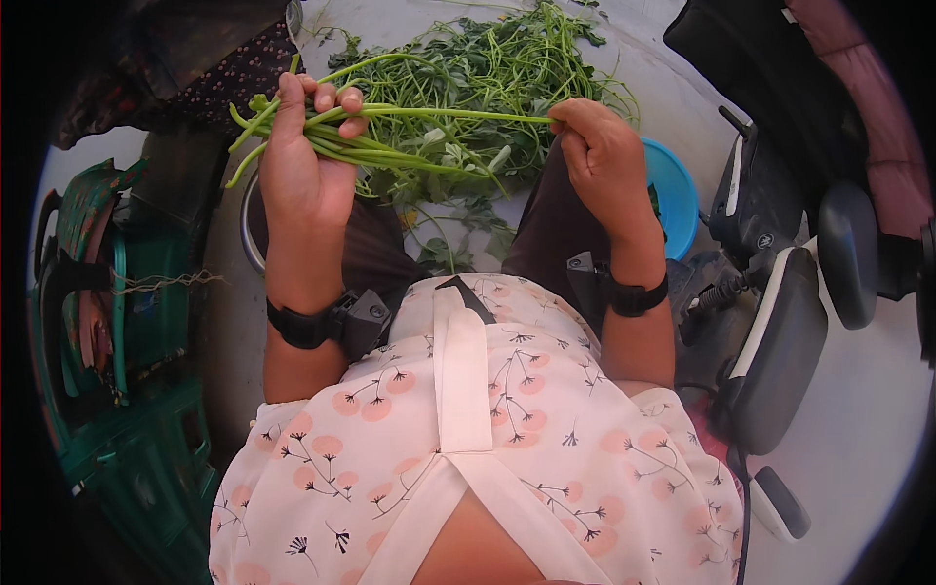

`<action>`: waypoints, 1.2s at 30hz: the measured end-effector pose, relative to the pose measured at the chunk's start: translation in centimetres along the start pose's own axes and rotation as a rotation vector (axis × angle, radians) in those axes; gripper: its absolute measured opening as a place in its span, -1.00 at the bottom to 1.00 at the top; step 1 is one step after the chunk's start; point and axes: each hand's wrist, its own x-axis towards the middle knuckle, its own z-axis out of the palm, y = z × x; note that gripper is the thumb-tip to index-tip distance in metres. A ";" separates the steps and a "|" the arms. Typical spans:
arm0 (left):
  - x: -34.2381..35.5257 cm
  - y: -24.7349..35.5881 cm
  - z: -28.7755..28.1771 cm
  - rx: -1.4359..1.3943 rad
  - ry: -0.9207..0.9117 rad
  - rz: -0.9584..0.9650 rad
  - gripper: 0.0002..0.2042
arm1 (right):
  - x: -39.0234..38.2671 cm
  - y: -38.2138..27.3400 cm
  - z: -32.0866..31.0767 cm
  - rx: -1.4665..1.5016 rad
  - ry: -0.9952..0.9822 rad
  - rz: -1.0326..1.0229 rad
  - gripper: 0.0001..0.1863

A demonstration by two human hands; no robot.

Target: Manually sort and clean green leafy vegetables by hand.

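My left hand (310, 161) is closed around a bunch of green leafy-vegetable stems (390, 156); their ends stick out to its left. One longer stem runs across from the bunch to my right hand (600, 156), whose thumb and fingers pinch its far end. Beyond both hands a large heap of green stems and leaves (478, 73) lies on the pale floor. A few loose leaves (448, 255) rest between my knees.
To the right of my right hand stands a blue basin (675, 195), partly hidden. A metal rim (249, 229) shows by my left knee. Green plastic chairs (146, 429) are at the left; a scooter (780, 341) takes up the right side.
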 end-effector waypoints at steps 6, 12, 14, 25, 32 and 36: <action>0.9 0.9 -0.6 -0.126 -0.040 -0.051 -0.76 | -0.8 2.8 -1.9 -0.133 0.117 0.078 -0.93; 1.5 1.7 -0.7 -0.229 0.074 0.012 -0.80 | -3.7 10.7 -5.5 -0.417 0.309 0.208 -0.77; 1.7 2.0 -1.1 -0.231 0.069 -0.013 -0.79 | -5.8 15.2 -6.9 -0.530 0.292 0.269 -0.73; 1.2 -0.4 1.3 -0.280 0.120 0.008 -0.79 | -0.4 2.5 -1.9 0.252 -0.130 0.250 -0.76; -0.4 -0.3 1.8 -0.295 0.047 -0.023 -0.79 | 1.3 -7.0 4.4 0.333 -0.261 -0.047 -0.73; -1.0 -0.3 1.3 -0.205 0.067 0.019 -0.78 | 1.5 -7.3 4.4 0.232 -0.142 -0.079 -0.80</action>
